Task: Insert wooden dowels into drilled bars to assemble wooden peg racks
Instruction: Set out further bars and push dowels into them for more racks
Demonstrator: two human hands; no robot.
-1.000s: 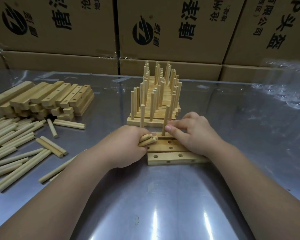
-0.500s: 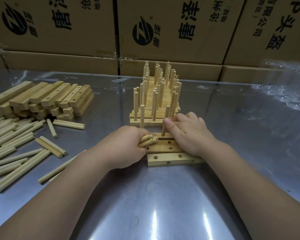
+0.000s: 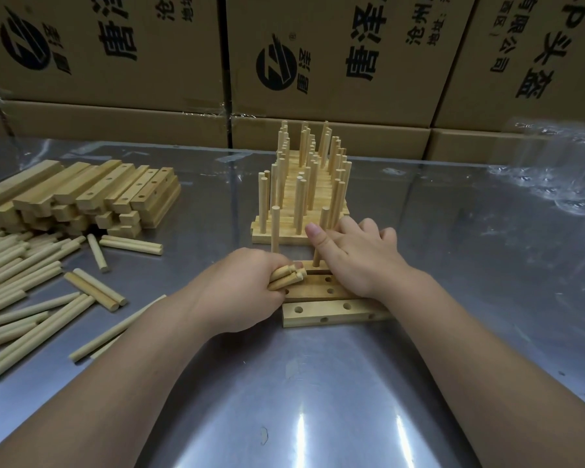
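Three drilled bars lie side by side before me; the nearest bar (image 3: 335,314) shows bare holes. The farthest bar (image 3: 306,265) carries two upright dowels. One upright dowel (image 3: 275,231) stands at its left end. My right hand (image 3: 358,258) pinches the second upright dowel (image 3: 324,217) between raised thumb and fingers, its heel resting on the middle bar (image 3: 318,289). My left hand (image 3: 244,292) grips a small bundle of dowels (image 3: 284,278), their ends pointing right over the bars.
Finished peg racks (image 3: 301,194) are stacked just behind the hands. A pile of drilled bars (image 3: 92,197) and loose dowels (image 3: 21,282) lie at the left on the metal table (image 3: 301,400). Cardboard boxes (image 3: 335,62) wall the back; crumpled clear plastic (image 3: 554,170) lies at the right.
My right hand has shifted forward and its thumb has climbed from the base of the upright dowel to partway up it. My left hand has stayed put with its bundle.
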